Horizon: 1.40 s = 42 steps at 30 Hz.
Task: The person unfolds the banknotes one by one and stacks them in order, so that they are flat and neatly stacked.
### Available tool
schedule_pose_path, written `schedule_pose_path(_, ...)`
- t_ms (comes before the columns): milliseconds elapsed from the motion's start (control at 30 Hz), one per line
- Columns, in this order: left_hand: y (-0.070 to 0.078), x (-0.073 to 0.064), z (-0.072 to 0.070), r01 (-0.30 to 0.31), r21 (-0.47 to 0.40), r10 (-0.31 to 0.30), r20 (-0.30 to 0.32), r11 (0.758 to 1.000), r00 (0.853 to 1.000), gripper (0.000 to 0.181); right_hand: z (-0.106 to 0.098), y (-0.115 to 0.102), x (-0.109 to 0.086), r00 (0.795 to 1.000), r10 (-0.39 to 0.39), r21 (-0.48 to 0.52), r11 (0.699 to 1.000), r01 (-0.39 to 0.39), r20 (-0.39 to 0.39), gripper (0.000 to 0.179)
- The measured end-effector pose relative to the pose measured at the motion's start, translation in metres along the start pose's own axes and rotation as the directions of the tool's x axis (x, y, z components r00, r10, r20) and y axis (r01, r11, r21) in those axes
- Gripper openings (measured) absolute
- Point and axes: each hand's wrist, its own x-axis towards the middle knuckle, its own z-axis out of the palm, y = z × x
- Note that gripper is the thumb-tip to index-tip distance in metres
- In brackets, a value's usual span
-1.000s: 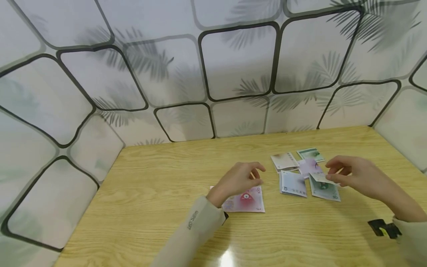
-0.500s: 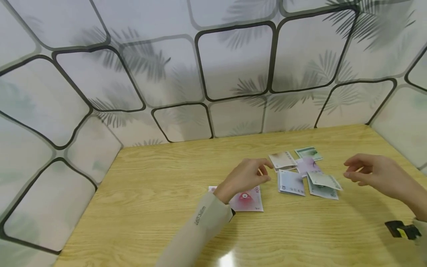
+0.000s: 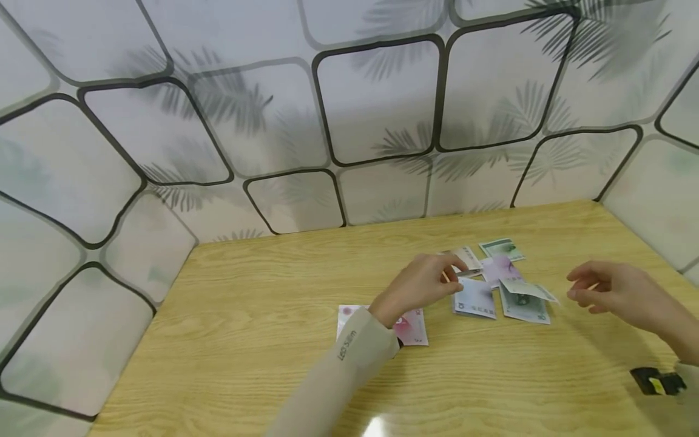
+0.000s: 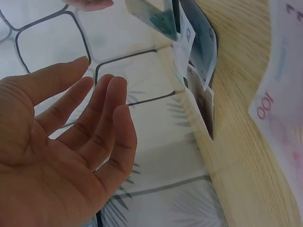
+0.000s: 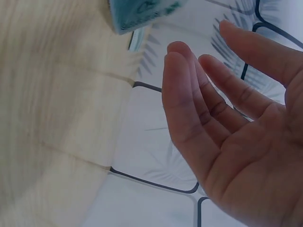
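My left hand (image 3: 417, 285) hovers with loosely bent fingers, its fingertips right at the blue folded banknote (image 3: 476, 298) and overlapping the brown banknote (image 3: 472, 261) in the head view. Nothing is between its fingers in the left wrist view. Under that forearm lies a red 100 banknote (image 3: 413, 332), partly hidden by the sleeve. To the right of the banknotes, my right hand (image 3: 622, 294) is held above the table with relaxed fingers and holds nothing. Closest to it is a green folded banknote (image 3: 525, 308) whose upper flap stands raised.
A purple banknote (image 3: 498, 270) lies in the middle of the group, with another green banknote (image 3: 502, 249) behind it. All rest on the wood-grain table (image 3: 246, 340). A patterned wall (image 3: 382, 103) rises along the table's back edge, and another stands at the left.
My right hand has let go of the green folded banknote's flap and drawn off to the right. My left hand has moved right, from above the red banknote to the blue and brown ones.
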Motion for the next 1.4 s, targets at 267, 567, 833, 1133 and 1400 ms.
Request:
schedule_pose_path(267, 0.007, 0.016, 0.013, -0.021, 0.014, 0.021, 0.021, 1.000, 1.000, 0.025, 0.013, 0.011, -0.001, 0.998, 0.002, 0.072, 0.997, -0.006, 0.060, 0.025)
schedule_pose_path(567, 0.013, 0.028, 0.024, -0.055, 0.050, 0.054, 0.026, 0.997, 0.998, 0.025, 0.019, 0.014, 0.001, 0.995, -0.023, 0.138, 0.990, 0.009, 0.096, 0.020)
schedule_pose_path(833, 0.017, 0.039, 0.033, -0.049, 0.069, 0.046, 0.041, 0.996, 0.998, 0.026, 0.021, 0.014, 0.003, 0.991, -0.016, 0.120, 0.993, 0.000, 0.131, 0.021)
schedule_pose_path(1133, 0.021, 0.051, 0.045, -0.063, 0.109, 0.059, 0.038, 0.992, 0.998, 0.026, 0.024, 0.017, 0.008, 0.990, -0.023, 0.133, 0.991, 0.005, 0.136, 0.022)
schedule_pose_path(1400, 0.024, 0.061, 0.057, 0.001, 0.167, -0.011, 0.057, 0.986, 0.998, 0.030, 0.022, 0.012, 0.010, 0.983, -0.010, 0.148, 0.989, -0.018, 0.183, 0.022)
